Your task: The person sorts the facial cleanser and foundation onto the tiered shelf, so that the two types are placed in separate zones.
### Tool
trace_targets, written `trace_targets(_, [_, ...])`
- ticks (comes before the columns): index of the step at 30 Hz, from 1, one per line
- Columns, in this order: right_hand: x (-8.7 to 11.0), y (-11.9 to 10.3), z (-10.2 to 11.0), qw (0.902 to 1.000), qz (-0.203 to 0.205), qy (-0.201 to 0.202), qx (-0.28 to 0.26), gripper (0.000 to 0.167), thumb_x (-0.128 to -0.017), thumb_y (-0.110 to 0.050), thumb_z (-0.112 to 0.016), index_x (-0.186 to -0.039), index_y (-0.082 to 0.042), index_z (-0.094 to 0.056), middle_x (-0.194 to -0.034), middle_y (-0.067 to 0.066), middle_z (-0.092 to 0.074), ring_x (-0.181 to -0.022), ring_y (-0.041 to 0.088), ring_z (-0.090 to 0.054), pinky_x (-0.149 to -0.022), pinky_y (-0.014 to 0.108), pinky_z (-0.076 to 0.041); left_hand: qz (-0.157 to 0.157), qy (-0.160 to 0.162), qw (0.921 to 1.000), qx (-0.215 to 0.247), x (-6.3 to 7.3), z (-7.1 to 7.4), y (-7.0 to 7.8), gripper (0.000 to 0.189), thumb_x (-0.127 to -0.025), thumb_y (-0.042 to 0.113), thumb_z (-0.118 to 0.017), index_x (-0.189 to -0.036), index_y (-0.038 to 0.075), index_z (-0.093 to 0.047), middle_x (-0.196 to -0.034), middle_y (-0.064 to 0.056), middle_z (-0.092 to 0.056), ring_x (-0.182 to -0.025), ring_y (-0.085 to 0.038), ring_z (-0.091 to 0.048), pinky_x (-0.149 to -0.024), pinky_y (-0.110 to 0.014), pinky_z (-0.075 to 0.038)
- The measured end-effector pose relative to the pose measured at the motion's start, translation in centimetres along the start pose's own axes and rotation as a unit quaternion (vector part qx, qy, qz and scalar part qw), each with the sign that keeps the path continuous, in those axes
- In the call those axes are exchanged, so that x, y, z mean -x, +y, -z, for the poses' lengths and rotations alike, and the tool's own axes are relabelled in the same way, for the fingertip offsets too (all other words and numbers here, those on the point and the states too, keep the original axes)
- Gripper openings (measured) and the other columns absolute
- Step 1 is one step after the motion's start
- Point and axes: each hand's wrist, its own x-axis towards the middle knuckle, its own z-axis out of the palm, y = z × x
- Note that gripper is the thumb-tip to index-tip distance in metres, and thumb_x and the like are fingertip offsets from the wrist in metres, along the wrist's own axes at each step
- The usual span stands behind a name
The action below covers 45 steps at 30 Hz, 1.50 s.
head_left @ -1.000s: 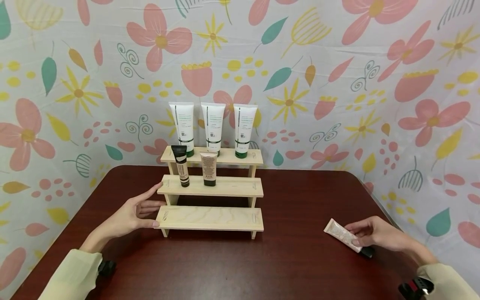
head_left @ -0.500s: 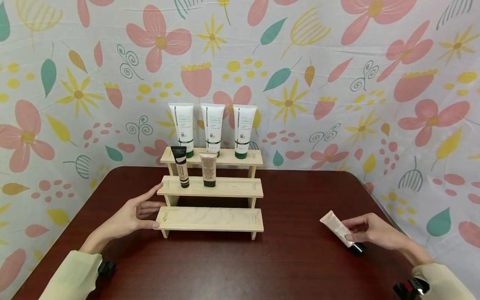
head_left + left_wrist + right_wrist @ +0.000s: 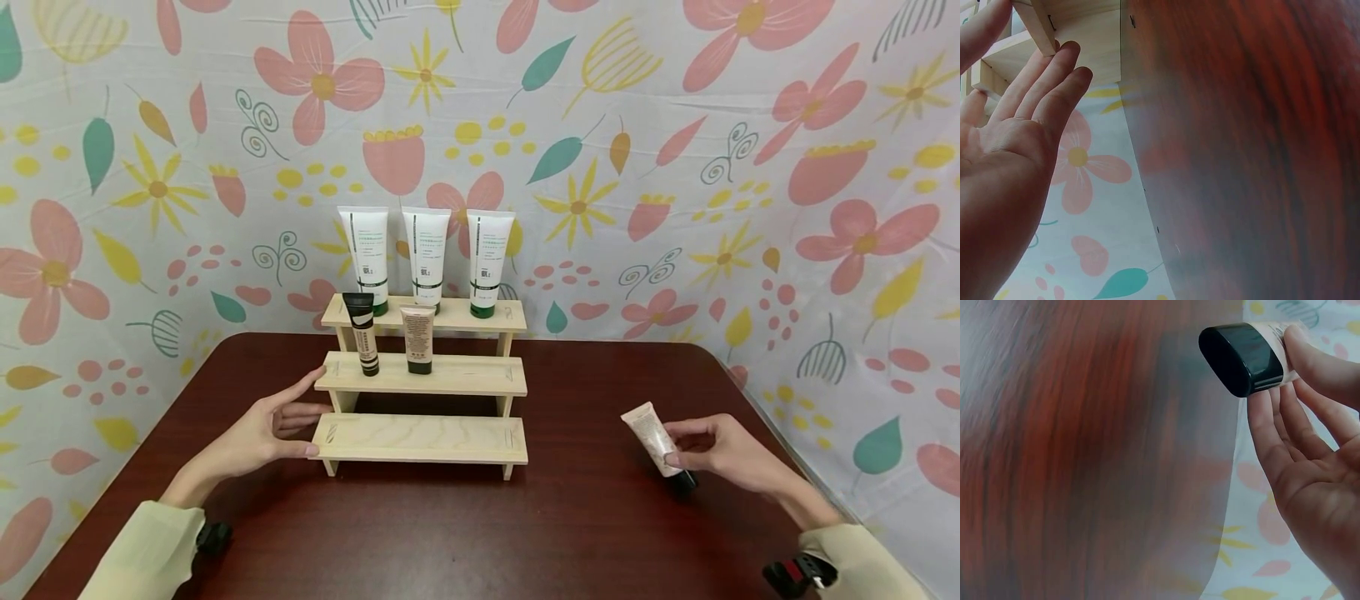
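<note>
My right hand (image 3: 731, 454) pinches a beige cosmetic tube (image 3: 649, 437) between thumb and fingers, right of the wooden rack. The tube is tilted, its black cap (image 3: 1241, 359) pointing down and its flat end up to the left. My left hand (image 3: 255, 433) touches the left side of the three-step wooden display rack (image 3: 420, 437). Its thumb lies at the bottom step's edge and its forefinger at the middle step; in the left wrist view the fingers (image 3: 1054, 94) look nearly straight. A black-topped beige tube (image 3: 363, 337) and a smaller beige tube (image 3: 417, 340) stand on the middle step.
Three white tubes with green caps, one of them the right-hand white tube (image 3: 488, 258), stand on the top step. The rack sits on a dark red-brown table (image 3: 480, 533). A flowered cloth (image 3: 675, 167) hangs behind and at the sides.
My right hand has carried the beige tube left, toward the rack, and somewhat away from me; the tube has turned more upright. My left hand stays at the rack.
</note>
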Motion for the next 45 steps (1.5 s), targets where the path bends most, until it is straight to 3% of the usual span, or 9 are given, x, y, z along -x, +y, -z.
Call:
trace_targets(9, [-1.7, -1.9, -1.9, 0.9992, 0.018, 0.036, 0.0, 0.045, -0.092, -0.006, -0.082, -0.13, 0.012, -0.068, -0.112, 0.022, -0.074, -0.093, 0.02, -0.075, -0.074, 0.031, -0.061, -0.009, -0.001, 0.9999, 0.009, 0.0, -0.2, 0.1, 0.11, -0.085, 0.004, -0.088, -0.17, 0.013, -0.02, -0.137, -0.029, -0.063, -0.124, -0.047, -0.062, -0.099, -0.039, -0.055])
trace_targets(16, [-2.9, -3.8, -3.3, 0.9973, 0.02, 0.071, -0.006, 0.043, -0.091, -0.008, -0.084, -0.129, 0.006, -0.071, -0.113, 0.018, -0.075, -0.096, 0.021, -0.074, -0.075, 0.032, -0.061, -0.01, -0.002, 0.9999, 0.008, 0.0, -0.2, 0.1, 0.109, -0.085, 0.004, -0.088, -0.17, 0.014, -0.02, -0.137, -0.029, -0.063, -0.125, -0.047, -0.062, -0.098, -0.04, -0.055])
trace_targets(34, [-6.3, -7.5, -5.9, 0.989, 0.058, 0.135, -0.007, 0.038, -0.089, -0.009, -0.086, -0.125, 0.002, -0.076, -0.112, 0.014, -0.076, -0.094, 0.019, -0.073, -0.076, 0.029, -0.06, -0.002, 0.003, 1.0, 0.0, -0.1, -0.1, 0.0, 0.111, -0.084, 0.005, -0.09, -0.17, 0.015, -0.021, -0.137, -0.025, -0.065, -0.124, -0.031, -0.066, -0.1, -0.043, -0.055])
trace_targets(45, [-8.3, -10.2, -7.1, 0.9808, 0.1, 0.157, -0.058, 0.039, -0.088, 0.001, -0.085, -0.126, 0.003, -0.075, -0.116, 0.019, -0.075, -0.097, 0.02, -0.076, -0.081, 0.029, -0.061, -0.008, 0.0, 1.0, 0.005, 0.0, -0.2, 0.3, 0.109, -0.085, 0.005, -0.088, -0.17, 0.013, -0.02, -0.137, -0.028, -0.064, -0.124, -0.044, -0.063, -0.099, -0.037, -0.055])
